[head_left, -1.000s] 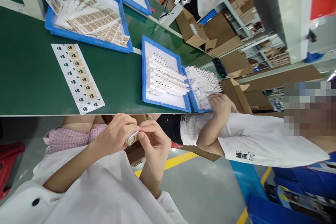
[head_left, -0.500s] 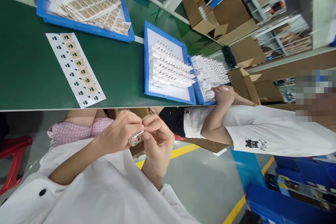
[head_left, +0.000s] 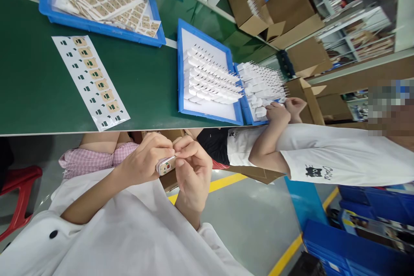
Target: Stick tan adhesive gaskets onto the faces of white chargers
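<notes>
My left hand (head_left: 147,157) is closed around a small white plug charger (head_left: 165,166), whose end face with port openings and a tan label points toward me. Against the charger's right edge, my right hand (head_left: 193,172) has thumb and forefinger pinched together; what lies between those fingertips is too small to make out. Both hands are in front of the table edge, above my lap. On the green table (head_left: 145,90) lies a white sticker sheet (head_left: 89,82) with a row of tan labels and small dark pieces.
A blue tray (head_left: 103,30) holds stacked label sheets. Another blue tray (head_left: 210,117) carries rows of white chargers (head_left: 210,77), pins up; a further tray of chargers (head_left: 258,82) adjoins it. A co-worker's hands (head_left: 280,112) are there. Cardboard boxes (head_left: 291,8) stand behind; a red stool (head_left: 21,198) is left.
My hands stay together at the charger, with only slight finger movement. The co-worker's second hand has come apart from the first and now shows farther right. The whole view has shifted slightly.
</notes>
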### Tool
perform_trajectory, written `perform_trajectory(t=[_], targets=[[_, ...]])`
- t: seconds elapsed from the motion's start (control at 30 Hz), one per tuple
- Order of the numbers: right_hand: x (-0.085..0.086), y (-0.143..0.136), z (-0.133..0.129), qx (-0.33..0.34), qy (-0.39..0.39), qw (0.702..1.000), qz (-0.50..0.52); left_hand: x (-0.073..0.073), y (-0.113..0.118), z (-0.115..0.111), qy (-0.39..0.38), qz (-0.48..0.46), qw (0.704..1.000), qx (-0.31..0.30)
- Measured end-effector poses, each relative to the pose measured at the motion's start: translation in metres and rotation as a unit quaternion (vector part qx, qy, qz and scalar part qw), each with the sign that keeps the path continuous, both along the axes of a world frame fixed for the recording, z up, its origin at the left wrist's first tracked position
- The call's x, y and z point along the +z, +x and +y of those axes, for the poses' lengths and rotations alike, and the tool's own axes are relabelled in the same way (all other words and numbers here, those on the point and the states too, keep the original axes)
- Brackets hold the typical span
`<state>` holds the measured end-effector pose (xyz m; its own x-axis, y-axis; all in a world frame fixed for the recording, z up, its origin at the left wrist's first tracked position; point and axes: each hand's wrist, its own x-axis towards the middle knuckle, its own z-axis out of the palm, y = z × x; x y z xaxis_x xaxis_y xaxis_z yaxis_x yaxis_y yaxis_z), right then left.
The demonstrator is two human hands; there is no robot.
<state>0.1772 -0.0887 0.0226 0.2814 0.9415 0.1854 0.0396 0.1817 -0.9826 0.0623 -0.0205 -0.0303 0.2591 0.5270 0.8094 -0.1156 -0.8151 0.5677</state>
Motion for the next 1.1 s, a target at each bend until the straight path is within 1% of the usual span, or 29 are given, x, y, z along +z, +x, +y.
perform_trajectory(t=[0.37,0.47,0.57,0.7,0.87,1.1], targets=[[-0.0024,0.0011,0.0005,-0.021,0.001,0.999,-0.045,-0.0012,0.0015,0.0003,0.009,-0.001,1.000,0.010],[-0.0011,0.0011,0.0016,-0.028,0.028,0.996,-0.079,-0.0006,0.0004,0.0020,0.003,0.000,1.000,0.006],[0.0006,0.0002,0.0027,-0.036,0.065,0.987,-0.142,0.0000,-0.0024,0.0043,-0.002,0.004,1.000,0.003],[0.0009,-0.0014,0.0035,-0.064,0.098,0.965,-0.235,0.0003,-0.0051,0.0057,-0.012,0.005,1.000,0.014],[-0.0006,-0.0040,0.0053,-0.096,0.173,0.912,-0.358,0.0016,-0.0054,0.0043,-0.023,0.008,0.999,0.029],[-0.0030,-0.0037,0.0076,-0.132,0.216,0.861,-0.442,0.0037,-0.0048,0.0006,-0.048,-0.008,0.998,0.033]])
